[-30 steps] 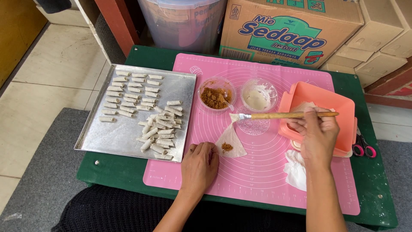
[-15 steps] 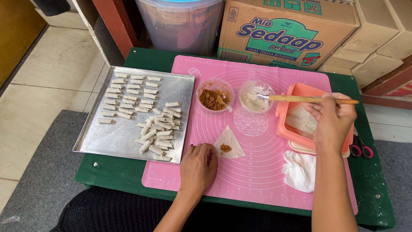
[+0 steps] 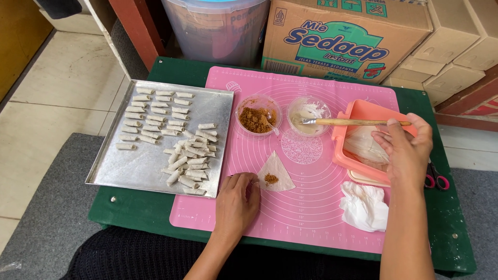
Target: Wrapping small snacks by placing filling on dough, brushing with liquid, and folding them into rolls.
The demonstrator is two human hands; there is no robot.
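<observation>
On the green desk [image 3: 135, 210], the right hand [image 3: 407, 150] is gripping the brush [image 3: 353, 122], now dipping into the paste bowl [image 3: 309, 115] beyond the triangular wrapper [image 3: 275, 173], while the left hand [image 3: 236, 199], grip released, is pinning the wrapper's edge

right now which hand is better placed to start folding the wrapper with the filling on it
Left, probably. The left hand rests on the pink mat with fingertips at the edge of the triangular wrapper. The right hand is off by the orange container, holding the brush in the paste bowl.
</observation>
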